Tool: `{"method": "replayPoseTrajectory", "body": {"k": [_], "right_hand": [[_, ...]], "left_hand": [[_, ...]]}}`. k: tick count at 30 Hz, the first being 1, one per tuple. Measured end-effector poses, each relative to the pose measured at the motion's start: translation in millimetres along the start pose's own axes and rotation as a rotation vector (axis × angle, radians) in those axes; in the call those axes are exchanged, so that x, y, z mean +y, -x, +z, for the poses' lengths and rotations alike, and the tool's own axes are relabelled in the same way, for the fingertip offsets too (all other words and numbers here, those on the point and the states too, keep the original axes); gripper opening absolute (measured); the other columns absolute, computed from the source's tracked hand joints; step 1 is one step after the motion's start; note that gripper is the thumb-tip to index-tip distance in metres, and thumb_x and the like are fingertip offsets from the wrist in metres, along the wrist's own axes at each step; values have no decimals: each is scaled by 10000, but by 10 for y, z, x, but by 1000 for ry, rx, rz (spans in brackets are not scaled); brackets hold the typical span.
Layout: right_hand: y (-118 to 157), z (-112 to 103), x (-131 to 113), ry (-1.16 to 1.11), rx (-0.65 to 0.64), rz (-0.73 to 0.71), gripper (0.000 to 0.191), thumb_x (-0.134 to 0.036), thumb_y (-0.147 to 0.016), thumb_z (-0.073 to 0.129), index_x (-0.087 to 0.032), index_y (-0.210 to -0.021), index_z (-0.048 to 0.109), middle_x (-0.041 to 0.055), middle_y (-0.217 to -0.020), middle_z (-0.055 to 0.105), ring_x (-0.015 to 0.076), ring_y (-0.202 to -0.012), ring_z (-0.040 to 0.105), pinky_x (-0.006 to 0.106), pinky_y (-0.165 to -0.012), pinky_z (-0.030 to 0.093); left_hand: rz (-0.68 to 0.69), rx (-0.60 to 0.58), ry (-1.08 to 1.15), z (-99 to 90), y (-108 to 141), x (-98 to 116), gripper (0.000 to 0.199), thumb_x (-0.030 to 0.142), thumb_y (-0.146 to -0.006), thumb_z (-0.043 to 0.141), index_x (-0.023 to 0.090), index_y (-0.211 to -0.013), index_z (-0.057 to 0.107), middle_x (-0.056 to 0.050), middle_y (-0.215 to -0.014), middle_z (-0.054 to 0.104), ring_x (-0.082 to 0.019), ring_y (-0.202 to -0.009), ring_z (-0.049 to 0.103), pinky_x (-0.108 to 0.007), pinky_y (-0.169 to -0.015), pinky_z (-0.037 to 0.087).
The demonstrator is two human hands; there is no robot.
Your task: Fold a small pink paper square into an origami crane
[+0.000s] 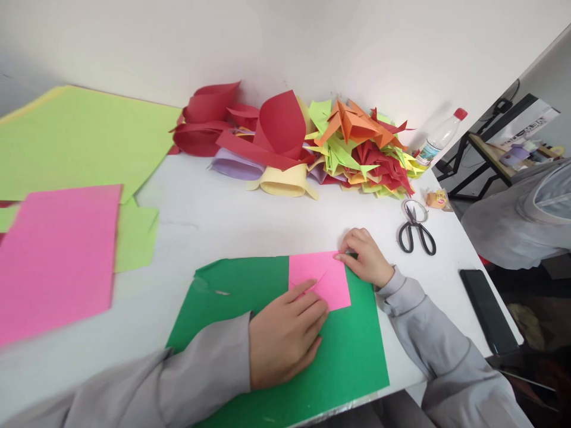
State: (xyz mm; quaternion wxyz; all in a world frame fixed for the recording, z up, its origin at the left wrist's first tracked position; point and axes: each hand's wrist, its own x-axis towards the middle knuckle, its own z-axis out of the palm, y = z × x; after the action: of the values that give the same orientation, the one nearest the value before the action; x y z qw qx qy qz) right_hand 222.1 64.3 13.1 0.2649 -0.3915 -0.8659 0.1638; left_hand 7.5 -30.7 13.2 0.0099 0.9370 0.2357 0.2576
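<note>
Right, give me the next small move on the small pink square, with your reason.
I'd probably fold its top-right corner inward: the right hand has its fingertips at that corner of the small pink square, while the left hand rests across its lower left, steadying it over the green sheet.

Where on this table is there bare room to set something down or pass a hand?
Bare white tabletop lies between green sheet and folded-paper pile; a smaller patch, between right sleeve, scissors and flat black object. Crowded: along the wall, far left under large pink sheet and light-green sheets, and around left hand and right hand at the pink square.
</note>
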Motion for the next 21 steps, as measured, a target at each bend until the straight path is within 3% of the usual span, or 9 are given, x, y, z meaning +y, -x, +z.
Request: {"method": "replayPoseTrajectory", "body": {"k": [3, 7, 11, 15, 21], "right_hand": [[0, -10, -4, 8, 1, 4, 200, -314, -904, 588, -208, -744, 532, 36, -825, 550, 194, -832, 501, 351, -798, 407], [12, -40, -39, 43, 2, 0, 216, -336, -939, 513, -205, -768, 529, 47, -822, 551, 202, -829, 499, 356, -795, 415], [47, -42, -140, 140, -9, -19, 197, -385, -916, 538, -193, -876, 552, 86, -924, 585, 233, -910, 502, 388, -832, 415], [77, 8, -285, 228, -52, -76, 304, -447, -880, 579, -163, -989, 573, 139, -1059, 584, 276, -1014, 486, 420, -854, 412], [64, 61, -332, 251, -84, -15, 208, -375, -906, 561, -172, -936, 590, 111, -1039, 592, 254, -962, 494, 398, -818, 409]], "left_hand": [[21, 92, -8, -24, 2, -44, 155, 161, -857, 510, 133, -862, 662, -56, -858, 661, -187, -834, 589, -431, -1021, 444], [-75, 195, -17, -58, 5, -194, 136, 124, -854, 524, 135, -866, 659, -90, -934, 670, -217, -924, 591, -438, -932, 501], [-103, 162, -20, -64, 8, -299, 170, 130, -862, 496, 128, -862, 666, -110, -914, 666, -222, -886, 595, -429, -857, 532], [-76, 112, -55, -63, 10, -285, 202, 147, -870, 477, 132, -866, 678, -102, -906, 668, -225, -882, 592, -449, -901, 506], [-23, 65, -103, -66, 9, -243, 210, 138, -867, 482, 115, -815, 684, -90, -875, 669, -215, -837, 573, -425, -902, 497]]}}
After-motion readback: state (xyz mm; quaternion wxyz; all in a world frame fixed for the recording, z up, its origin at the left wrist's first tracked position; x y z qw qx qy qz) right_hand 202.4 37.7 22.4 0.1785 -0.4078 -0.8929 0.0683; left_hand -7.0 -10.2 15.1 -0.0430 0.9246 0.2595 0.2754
